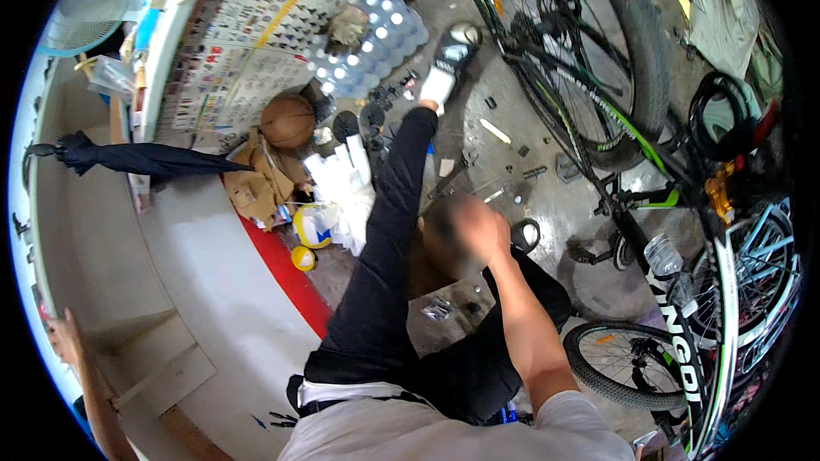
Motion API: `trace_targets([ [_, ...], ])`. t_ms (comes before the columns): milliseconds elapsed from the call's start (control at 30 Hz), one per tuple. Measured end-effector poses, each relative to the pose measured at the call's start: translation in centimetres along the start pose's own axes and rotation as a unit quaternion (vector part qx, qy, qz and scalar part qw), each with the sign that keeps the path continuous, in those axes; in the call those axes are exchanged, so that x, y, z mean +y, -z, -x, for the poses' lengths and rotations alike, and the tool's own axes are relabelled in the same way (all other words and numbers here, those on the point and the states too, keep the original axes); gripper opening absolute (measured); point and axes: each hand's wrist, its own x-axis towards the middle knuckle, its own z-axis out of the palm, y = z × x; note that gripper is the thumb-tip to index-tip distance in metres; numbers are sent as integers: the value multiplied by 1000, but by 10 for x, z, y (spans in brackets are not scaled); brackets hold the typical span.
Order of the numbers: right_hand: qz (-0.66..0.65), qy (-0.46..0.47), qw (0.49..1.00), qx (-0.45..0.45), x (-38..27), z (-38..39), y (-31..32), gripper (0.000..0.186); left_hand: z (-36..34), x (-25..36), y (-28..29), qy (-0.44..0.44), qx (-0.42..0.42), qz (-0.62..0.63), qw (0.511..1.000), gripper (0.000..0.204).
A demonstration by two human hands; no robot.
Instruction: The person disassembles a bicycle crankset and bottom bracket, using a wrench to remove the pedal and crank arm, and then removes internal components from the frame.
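My right hand (483, 235) reaches down between my legs, beside a smeared dark and brown shape (442, 239) low above the floor. Its fingers are lost in the blur, and I cannot make out what it touches. Far to the left, my left hand (65, 337) is at the outer edge of a white counter (77, 222), fingers apart, with nothing seen in it. A small tray-like heap of metal parts (437, 309) lies near my right knee. Small tools and scraps, among them a pale stick (494, 131), are strewn over the floor ahead.
A black and green bicycle (589, 94) fills the right side, with another wheel (628, 363) nearer. Leftward are a folded black umbrella (154, 159), a basketball (288, 120), white wrapping (342, 192) and a volleyball (312, 226). Wrapped bottles (367, 43) stand beyond, beside a display board (248, 43).
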Motion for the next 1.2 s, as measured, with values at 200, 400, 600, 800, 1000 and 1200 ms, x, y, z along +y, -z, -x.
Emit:
trace_targets([
  [200, -76, -36, 996, -8, -15, 68, 21, 19, 20, -9, 25, 12, -27, 24, 999, 80],
  [400, 29, -5, 994, -101, -94, 102, 133, 18, 44, -6, 27, -53, -18, 86, 995, 77],
  [600, 212, 29, 965, -154, -122, 77, 234, 24, 60, -8, 78, -33, 26, 155, 987, 75],
  [800, 288, 31, 944, -158, -171, 23, 302, 33, 69, 3, 107, 28, -58, 299, 952, 66],
  [1000, 327, 84, 918, -208, -197, -34, 324, 43, 68, -6, 127, 83, -71, 497, 861, 56],
  [1200, 380, 10, 879, -288, -175, -104, 334, 32, 57, -34, 135, 85, -82, 557, 822, 57],
])
